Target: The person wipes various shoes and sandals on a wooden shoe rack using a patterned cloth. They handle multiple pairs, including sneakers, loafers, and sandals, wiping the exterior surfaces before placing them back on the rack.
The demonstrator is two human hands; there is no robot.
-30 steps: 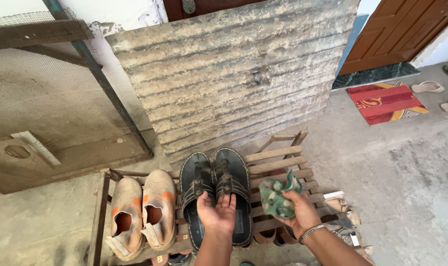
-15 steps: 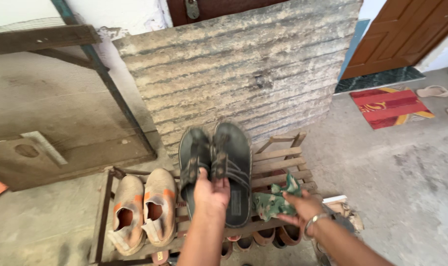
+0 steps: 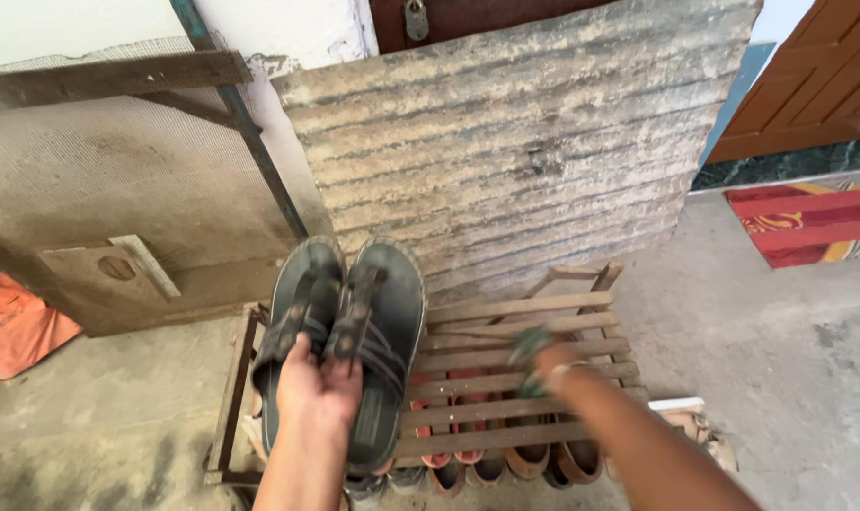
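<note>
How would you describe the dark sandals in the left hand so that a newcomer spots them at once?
Start at the grey corrugated sheet leaning on the wall, then drop to the slatted wooden shoe rack in front of it. Over the rack's left end, the left hand holds the pair of dark grey strapped sandals soles together. They alone are lifted above the slats; the other shoes sit below.

— What are the sandals point(image 3: 354, 341) made of, by the look of them?
— Dark, matt, leather-like straps and soles, dusty and scuffed, with a paler rough edging round the soles.
— And the rack point(image 3: 515, 378) under them?
— Bare wooden slats, weathered and unpainted, rough-grained.
— The big sheet point(image 3: 515, 151) leaning behind?
— Corrugated, grey and stained, chalky and matt, like cement board.
— The floor point(image 3: 780, 341)?
— Rough grey concrete, blotchy. The mat point(image 3: 808, 222) on it looks like woven cloth, red and yellow.
— That green thing point(image 3: 529, 355)?
— Too blurred; cloth-like, perhaps.
</note>
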